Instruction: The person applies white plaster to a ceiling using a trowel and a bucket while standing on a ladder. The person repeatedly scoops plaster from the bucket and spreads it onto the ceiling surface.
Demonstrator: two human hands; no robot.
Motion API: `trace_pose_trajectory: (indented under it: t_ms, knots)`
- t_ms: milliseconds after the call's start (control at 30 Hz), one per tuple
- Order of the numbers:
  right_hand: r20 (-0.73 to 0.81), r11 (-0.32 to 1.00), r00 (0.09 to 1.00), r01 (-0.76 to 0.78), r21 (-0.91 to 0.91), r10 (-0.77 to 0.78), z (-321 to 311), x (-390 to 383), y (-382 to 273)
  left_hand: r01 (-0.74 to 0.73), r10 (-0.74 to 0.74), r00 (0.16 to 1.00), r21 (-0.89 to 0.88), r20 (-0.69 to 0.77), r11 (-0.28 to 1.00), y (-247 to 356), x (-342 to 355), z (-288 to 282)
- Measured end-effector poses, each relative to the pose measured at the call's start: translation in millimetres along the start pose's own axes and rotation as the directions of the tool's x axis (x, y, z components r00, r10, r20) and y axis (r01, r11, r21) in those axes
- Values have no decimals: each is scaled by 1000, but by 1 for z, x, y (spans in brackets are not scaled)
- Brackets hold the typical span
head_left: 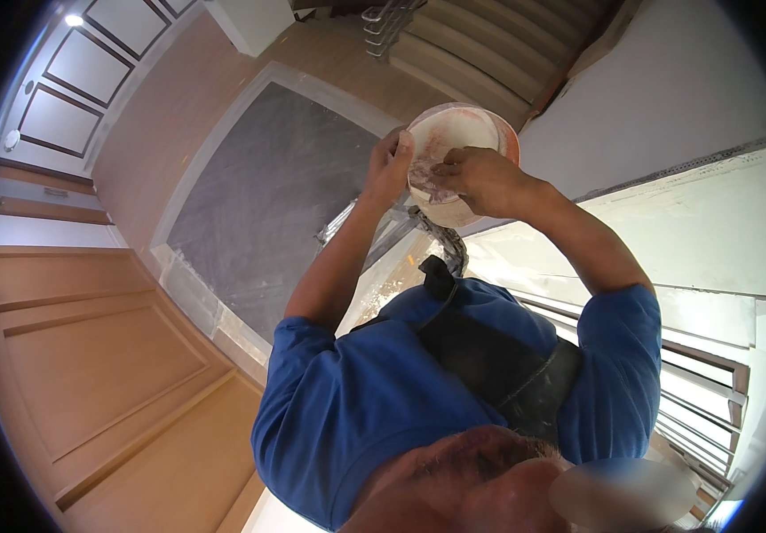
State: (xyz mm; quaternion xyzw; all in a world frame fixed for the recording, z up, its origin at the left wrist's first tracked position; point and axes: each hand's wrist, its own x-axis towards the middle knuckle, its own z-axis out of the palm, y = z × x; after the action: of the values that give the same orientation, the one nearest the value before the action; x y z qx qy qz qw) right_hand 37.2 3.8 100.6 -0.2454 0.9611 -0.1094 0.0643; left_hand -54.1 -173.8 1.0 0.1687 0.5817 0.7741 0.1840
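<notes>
"What's down there underneath?"

"A brownish, wood-toned floor, with a big dark grey panel in the middle of it."

"Is that a mat or part of the floor?"

"I can't tell from here. A pale border runs along its edges."

"Anything on the grey?"

"Faint light smudges, like dust, spread thinly over it. Near its lower left side, whitish patches are blotched along the pale edging."

"And at the far end?"

"A white pillar stands on the brown part."
</notes>
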Motion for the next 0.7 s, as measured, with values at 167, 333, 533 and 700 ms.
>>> trace_pose_trajectory:
  t_ms: [167,333,533,700]
  knots:
    - [49,980,990,141,-139,-135,11,-5,3,37,-41,990,-33,-138,999,10,1,8]
    - [-217,992,975,-14,124,41,-9,-16,21,-159,152,976,-31,-153,987,33,14,-3]
    - [-637,993,770,-105,-61,42,-22,2,41,-252,268,952,119,-150,960,49,7,6]
    - [-711,970,667,-223,93,221,20,21,27,-359,351,912,0,-210,933,46,4,7]
